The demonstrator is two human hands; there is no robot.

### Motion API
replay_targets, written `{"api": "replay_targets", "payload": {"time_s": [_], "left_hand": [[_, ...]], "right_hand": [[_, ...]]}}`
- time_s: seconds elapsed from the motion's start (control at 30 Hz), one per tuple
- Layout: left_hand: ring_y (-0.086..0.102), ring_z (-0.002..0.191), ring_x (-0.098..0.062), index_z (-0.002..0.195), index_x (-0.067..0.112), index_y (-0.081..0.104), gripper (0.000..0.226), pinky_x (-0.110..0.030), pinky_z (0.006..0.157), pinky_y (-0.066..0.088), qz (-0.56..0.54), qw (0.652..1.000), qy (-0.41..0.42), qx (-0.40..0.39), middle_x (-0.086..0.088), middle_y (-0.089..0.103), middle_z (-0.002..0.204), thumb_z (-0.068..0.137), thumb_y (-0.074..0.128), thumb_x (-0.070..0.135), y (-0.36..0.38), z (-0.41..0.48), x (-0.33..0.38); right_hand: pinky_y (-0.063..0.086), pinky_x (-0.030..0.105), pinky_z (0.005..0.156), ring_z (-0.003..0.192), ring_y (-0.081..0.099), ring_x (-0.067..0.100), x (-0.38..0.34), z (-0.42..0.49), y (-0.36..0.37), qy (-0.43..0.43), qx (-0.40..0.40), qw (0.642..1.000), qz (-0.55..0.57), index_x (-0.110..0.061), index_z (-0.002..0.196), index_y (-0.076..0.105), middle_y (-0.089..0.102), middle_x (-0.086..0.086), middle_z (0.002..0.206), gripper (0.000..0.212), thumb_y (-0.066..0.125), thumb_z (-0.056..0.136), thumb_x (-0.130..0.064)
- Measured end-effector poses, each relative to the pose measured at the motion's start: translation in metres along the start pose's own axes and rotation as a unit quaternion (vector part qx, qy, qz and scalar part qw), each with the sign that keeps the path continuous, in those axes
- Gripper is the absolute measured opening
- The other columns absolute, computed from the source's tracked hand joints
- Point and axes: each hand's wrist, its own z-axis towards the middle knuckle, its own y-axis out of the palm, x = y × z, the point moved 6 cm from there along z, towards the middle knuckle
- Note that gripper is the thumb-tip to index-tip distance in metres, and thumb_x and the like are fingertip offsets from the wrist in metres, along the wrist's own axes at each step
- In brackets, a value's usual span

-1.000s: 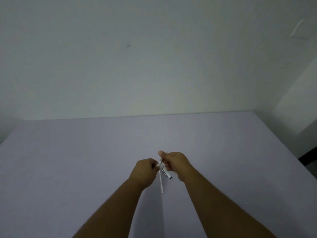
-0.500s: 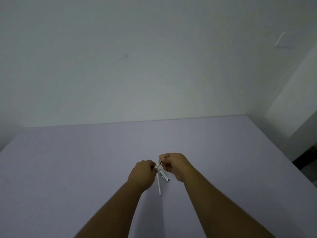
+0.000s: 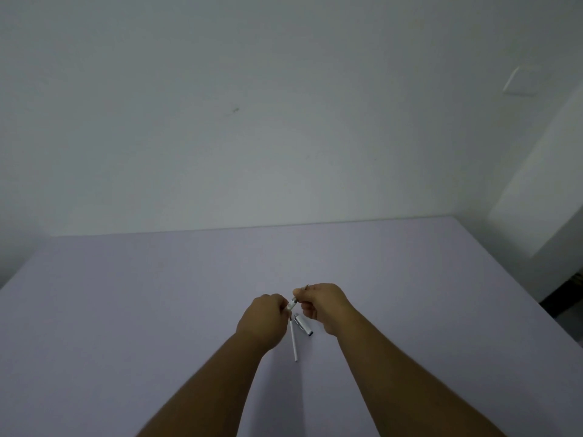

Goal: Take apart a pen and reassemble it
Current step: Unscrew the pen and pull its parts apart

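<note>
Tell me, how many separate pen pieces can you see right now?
3. A thin white refill tube and a silvery cap lie on the table; a short white piece is held between the left hand and right hand. The hands may hide more.

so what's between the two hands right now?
In the head view, a short white pen piece with a dark metal end bridges the gap between the left hand and right hand, pinched at both ends above the pale lilac table.
</note>
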Motion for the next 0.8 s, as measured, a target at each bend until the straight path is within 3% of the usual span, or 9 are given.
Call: {"api": "replay_targets", "payload": {"time_s": [0.07, 0.23, 0.3, 0.37, 0.43, 0.53, 0.67, 0.73, 0.8], "left_hand": [[0.052, 0.073, -0.016, 0.099, 0.01, 0.066, 0.022, -0.026, 0.064, 0.04, 0.005, 1.0, 0.0, 0.003, -0.01, 0.067, 0.098, 0.093, 0.05, 0.023, -0.0024, 0.0005, -0.0001], [0.056, 0.076, -0.018, 0.103, 0.01, 0.065, 0.023, -0.027, 0.067, 0.045, 0.003, 1.0, 0.002, 0.004, -0.009, 0.067, 0.099, 0.094, 0.05, 0.024, -0.0049, 0.0011, 0.0025], [0.057, 0.079, -0.019, 0.102, 0.01, 0.065, 0.023, -0.027, 0.067, 0.043, 0.005, 1.0, 0.004, 0.006, -0.009, 0.066, 0.1, 0.094, 0.049, 0.024, -0.0058, 0.0014, 0.0038], [0.053, 0.076, -0.017, 0.101, 0.01, 0.065, 0.022, -0.026, 0.066, 0.041, 0.005, 1.0, 0.002, 0.007, -0.01, 0.066, 0.1, 0.094, 0.049, 0.024, -0.0067, 0.0016, 0.0039], [0.053, 0.074, -0.017, 0.101, 0.01, 0.065, 0.022, -0.027, 0.065, 0.041, 0.001, 1.0, 0.001, 0.008, -0.01, 0.066, 0.099, 0.094, 0.049, 0.024, -0.0073, 0.0016, 0.0034], [0.053, 0.073, -0.017, 0.101, 0.011, 0.065, 0.022, -0.027, 0.064, 0.041, -0.001, 1.0, -0.001, 0.007, -0.009, 0.066, 0.098, 0.094, 0.049, 0.024, -0.0069, 0.0008, 0.0041], [0.052, 0.073, -0.017, 0.101, 0.01, 0.065, 0.023, -0.026, 0.064, 0.04, 0.001, 1.0, -0.004, 0.005, -0.01, 0.066, 0.099, 0.094, 0.048, 0.024, -0.0073, -0.0001, 0.0046], [0.052, 0.073, -0.016, 0.101, 0.01, 0.065, 0.023, -0.026, 0.063, 0.04, 0.001, 1.0, -0.004, 0.007, -0.01, 0.066, 0.099, 0.094, 0.049, 0.024, -0.008, -0.0007, 0.0045], [0.052, 0.074, -0.016, 0.102, 0.009, 0.065, 0.023, -0.026, 0.064, 0.04, 0.003, 1.0, 0.0, 0.008, -0.01, 0.066, 0.1, 0.095, 0.048, 0.024, -0.008, -0.0018, 0.0049]], "right_hand": [[0.05, 0.025, 0.065, 0.063, 0.053, 0.017, -0.0034, -0.0004, 0.0023, -0.01, -0.02, 0.999, 0.024, -0.005, 0.075, 0.066, 0.062, 0.011, 0.075, 0.011, 0.061, 0.084, 0.0], [0.049, 0.027, 0.064, 0.06, 0.05, 0.015, -0.0049, 0.0011, 0.0008, -0.001, 0.012, 1.0, -0.027, -0.003, 0.078, 0.066, 0.061, 0.007, 0.07, 0.017, 0.071, 0.081, -0.019], [0.05, 0.025, 0.064, 0.061, 0.052, 0.016, -0.0067, 0.0005, 0.0018, -0.02, -0.004, 1.0, -0.014, -0.005, 0.076, 0.066, 0.06, 0.009, 0.072, 0.007, 0.067, 0.082, -0.008], [0.051, 0.024, 0.066, 0.064, 0.055, 0.016, -0.009, -0.0004, 0.003, -0.032, -0.024, 0.999, 0.017, -0.007, 0.077, 0.067, 0.062, 0.01, 0.075, 0.011, 0.061, 0.083, 0.0], [0.051, 0.025, 0.066, 0.064, 0.055, 0.016, -0.0096, 0.0004, 0.0032, -0.022, -0.016, 0.999, 0.024, -0.006, 0.078, 0.067, 0.063, 0.009, 0.075, 0.006, 0.064, 0.084, -0.007], [0.049, 0.026, 0.065, 0.059, 0.05, 0.015, -0.0071, 0.0015, -0.0011, -0.007, 0.026, 0.999, -0.027, -0.003, 0.075, 0.065, 0.06, 0.007, 0.069, 0.018, 0.07, 0.082, -0.02], [0.048, 0.024, 0.064, 0.062, 0.051, 0.016, -0.0086, -0.0004, 0.0022, -0.034, -0.01, 0.999, 0.021, -0.005, 0.078, 0.066, 0.06, 0.011, 0.074, 0.008, 0.061, 0.082, 0.0], [0.048, 0.025, 0.065, 0.062, 0.051, 0.016, -0.0083, 0.0003, 0.0017, -0.023, -0.001, 1.0, 0.017, -0.004, 0.081, 0.066, 0.061, 0.01, 0.074, 0.004, 0.064, 0.082, -0.006], [0.049, 0.027, 0.066, 0.06, 0.05, 0.015, -0.0056, 0.0014, -0.0014, -0.012, 0.023, 1.0, -0.013, -0.002, 0.081, 0.066, 0.06, 0.007, 0.07, 0.015, 0.069, 0.082, -0.017]]}}
